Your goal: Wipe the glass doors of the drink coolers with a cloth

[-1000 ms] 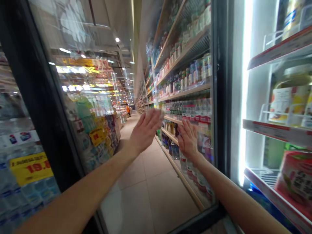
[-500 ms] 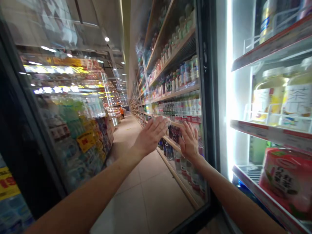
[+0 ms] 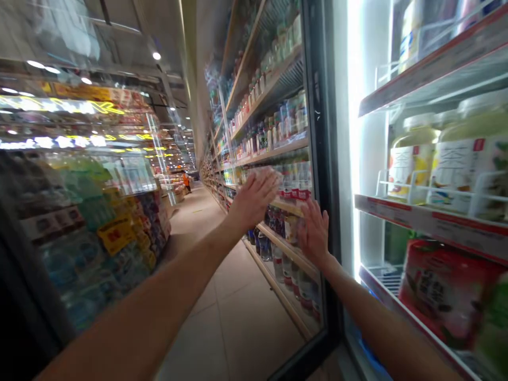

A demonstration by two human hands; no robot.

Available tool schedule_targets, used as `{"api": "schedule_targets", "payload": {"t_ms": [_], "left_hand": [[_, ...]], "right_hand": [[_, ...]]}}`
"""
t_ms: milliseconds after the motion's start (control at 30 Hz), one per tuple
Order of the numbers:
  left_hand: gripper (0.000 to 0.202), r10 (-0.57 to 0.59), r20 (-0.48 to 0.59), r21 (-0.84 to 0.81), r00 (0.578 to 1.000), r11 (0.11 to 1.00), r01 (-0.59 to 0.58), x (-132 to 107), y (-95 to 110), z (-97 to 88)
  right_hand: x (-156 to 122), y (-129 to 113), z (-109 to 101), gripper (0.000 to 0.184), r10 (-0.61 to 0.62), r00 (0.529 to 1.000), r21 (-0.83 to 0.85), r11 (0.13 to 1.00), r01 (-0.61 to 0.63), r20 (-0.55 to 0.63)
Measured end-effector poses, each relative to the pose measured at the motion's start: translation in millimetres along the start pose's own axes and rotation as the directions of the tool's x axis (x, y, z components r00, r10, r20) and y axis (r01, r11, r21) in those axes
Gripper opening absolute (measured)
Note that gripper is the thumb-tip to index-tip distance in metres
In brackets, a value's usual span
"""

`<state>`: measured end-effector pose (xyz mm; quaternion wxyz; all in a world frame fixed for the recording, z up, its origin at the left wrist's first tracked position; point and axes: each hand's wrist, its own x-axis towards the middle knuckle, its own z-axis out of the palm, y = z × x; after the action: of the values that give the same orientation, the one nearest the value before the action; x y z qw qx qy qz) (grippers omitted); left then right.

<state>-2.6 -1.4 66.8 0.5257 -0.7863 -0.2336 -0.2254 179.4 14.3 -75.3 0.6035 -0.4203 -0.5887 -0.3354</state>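
Observation:
A glass cooler door in a black frame stands swung open in front of me. My left hand is flat against the glass, pressing a pale, thin cloth that shows around its fingertips; blur hides most of the cloth. To its right, close to the black frame edge, my right hand rests on the glass with fingers spread and nothing in it.
The lit cooler on the right holds bottles of yellow tea and a red pack on wire-fronted shelves. Through the glass show drink shelves, an aisle floor, stacked goods and a distant person in orange.
The view has turned slightly right, so the door and shelves sit further left. My left hand has moved up and right across the glass with the cloth, while my right hand is nearer the frame.

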Motion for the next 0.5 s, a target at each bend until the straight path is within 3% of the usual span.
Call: {"api": "schedule_targets", "payload": {"t_ms": [133,233,300,400,500], "left_hand": [[0.037,0.283,0.105,-0.102,0.953,0.957,-0.273,-18,46,23.2],[0.033,0.420,0.119,-0.142,0.900,0.904,-0.403,-14,50,28.9],[0.033,0.394,0.095,-0.120,0.914,0.916,-0.382,3,36,25.8],[0.036,0.189,0.028,-0.052,0.982,0.981,-0.187,26,19,21.0],[0.037,0.155,0.021,-0.050,0.988,0.987,-0.154,22,29,25.3]], "right_hand": [[-5,9,-4,0.053,0.031,0.999,-0.022,0.999,-0.031,0.015],[-6,16,-6,0.051,0.029,1.000,-0.034,0.999,-0.028,0.011],[-6,20,-8,0.051,0.029,1.000,-0.040,0.999,-0.029,-0.002],[-7,27,-10,0.051,0.036,0.999,-0.034,0.999,-0.036,-0.009],[-8,32,-11,0.052,0.040,0.999,-0.025,0.999,-0.040,-0.005]]}}
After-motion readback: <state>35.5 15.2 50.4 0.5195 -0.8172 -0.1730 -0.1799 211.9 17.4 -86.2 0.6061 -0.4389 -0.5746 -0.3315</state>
